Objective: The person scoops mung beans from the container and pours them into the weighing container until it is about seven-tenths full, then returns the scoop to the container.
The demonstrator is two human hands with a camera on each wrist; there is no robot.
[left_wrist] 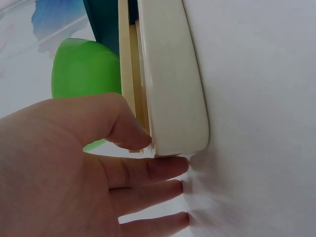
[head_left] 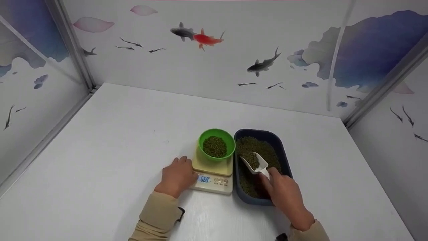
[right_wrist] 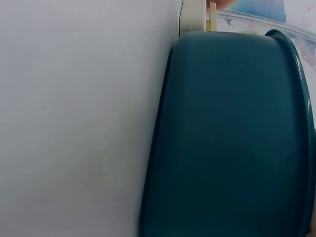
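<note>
Two hands at work beside a kitchen scale and a tub of small green-brown grains

The right hand (head_left: 287,194) curls its fingers round the handle of a white scoop (head_left: 263,164) loaded with grains, held over the tub; whether it touches the grains below, I cannot tell. The left hand (head_left: 177,177) lies at the scale's left edge, fingers extended and slightly spread, thumb and index finger touching the casing. Both wrists have tan sleeves (head_left: 158,211). The rectangular cream-and-yellow digital scale (head_left: 211,169) shows digits resembling 669; any decimal point is too small to read. On its plate sits a round bright green bowl (head_left: 230,143), partly filled with grains. Just right of the scale stands the deep, round-cornered dark blue tub (head_left: 254,201). Beneath everything is a white tabletop (head_left: 133,127), backed by white panels (head_left: 140,70) decorated with painted fish (head_left: 207,39)
</note>
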